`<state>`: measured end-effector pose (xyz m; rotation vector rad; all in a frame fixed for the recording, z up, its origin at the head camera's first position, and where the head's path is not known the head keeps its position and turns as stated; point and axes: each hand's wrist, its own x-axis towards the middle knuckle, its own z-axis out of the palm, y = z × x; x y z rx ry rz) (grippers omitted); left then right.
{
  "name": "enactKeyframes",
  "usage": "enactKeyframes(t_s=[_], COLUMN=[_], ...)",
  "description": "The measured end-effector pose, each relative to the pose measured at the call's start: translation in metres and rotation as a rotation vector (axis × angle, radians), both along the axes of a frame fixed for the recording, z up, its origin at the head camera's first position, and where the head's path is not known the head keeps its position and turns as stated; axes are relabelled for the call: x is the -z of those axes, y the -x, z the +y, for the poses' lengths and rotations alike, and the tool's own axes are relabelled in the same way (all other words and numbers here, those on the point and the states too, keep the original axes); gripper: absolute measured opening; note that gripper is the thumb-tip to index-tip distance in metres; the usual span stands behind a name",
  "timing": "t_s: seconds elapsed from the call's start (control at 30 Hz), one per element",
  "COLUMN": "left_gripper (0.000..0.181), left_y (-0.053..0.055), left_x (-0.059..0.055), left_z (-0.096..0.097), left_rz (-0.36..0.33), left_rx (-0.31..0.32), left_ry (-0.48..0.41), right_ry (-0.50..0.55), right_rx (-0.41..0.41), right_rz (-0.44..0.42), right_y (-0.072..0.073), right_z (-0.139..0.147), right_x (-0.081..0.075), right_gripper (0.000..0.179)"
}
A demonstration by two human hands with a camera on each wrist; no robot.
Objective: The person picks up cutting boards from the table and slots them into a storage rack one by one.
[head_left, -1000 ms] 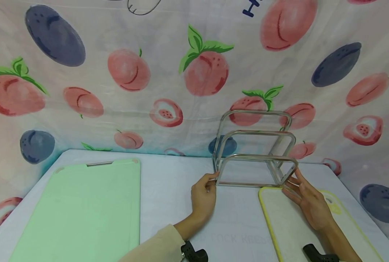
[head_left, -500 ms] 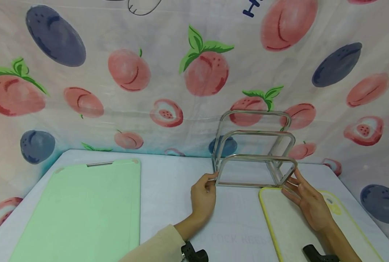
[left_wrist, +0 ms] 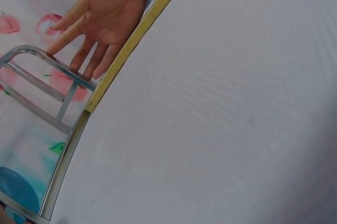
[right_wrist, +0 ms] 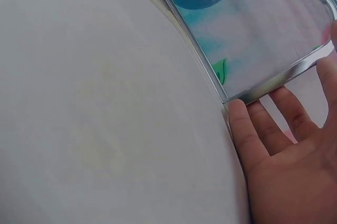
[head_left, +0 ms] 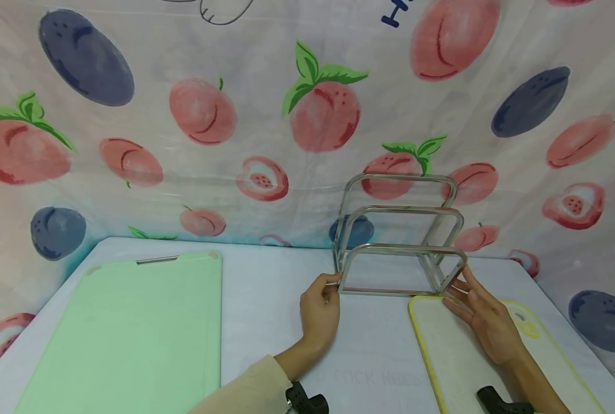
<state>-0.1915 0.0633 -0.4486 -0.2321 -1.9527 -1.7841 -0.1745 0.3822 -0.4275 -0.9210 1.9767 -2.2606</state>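
Note:
A silver metal rack (head_left: pixel 400 292) with several rounded upright loops stands at the back of the table, right of the middle. My left hand (head_left: pixel 320 310) is at its lower left front corner, fingers bent, with index finger and thumb pinching the bar. On the other side my right hand (head_left: pixel 491 328) touches the rack's right front corner with mostly straight fingers. Up close in the right wrist view, the fingertips of the right hand (right_wrist: pixel 295 161) rest along the metal side bar. Under the right hand lies a white cutting board (head_left: pixel 462 345) with a yellow edge.
A light green cutting board (head_left: pixel 131 333) with a metal strip at its top edge lies on the left of the white-covered table (head_left: pixel 271 299). Right behind the table hangs a fruit-printed cloth (head_left: pixel 266 115).
The rack has shifted very slightly to the left, and both hands moved along with it. The two boards stay where they were.

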Motion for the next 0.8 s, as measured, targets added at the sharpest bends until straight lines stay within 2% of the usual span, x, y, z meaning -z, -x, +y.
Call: enactKeyframes(t_s=[0.07, 0.17, 0.8], left_gripper=[0.041, 0.040, 0.039], left_y=[0.0001, 0.0003, 0.0002], left_x=[-0.0003, -0.0005, 0.0001], left_z=[-0.0003, -0.0005, -0.0001], left_rz=[-0.007, -0.012, -0.001], left_rx=[-0.002, -0.004, -0.034], left_ry=[0.003, 0.006, 0.016], right_ry=[0.000, -0.040, -0.031], right_rx=[-0.002, 0.045, 0.036], right_rz=[-0.003, -0.031, -0.031], right_y=[0.0000, -0.0015, -0.0014], right_z=[-0.0002, -0.0005, -0.0037], right_x=[-0.0001, -0.0005, -0.0001], right_gripper=[0.049, 0.050, 0.051])
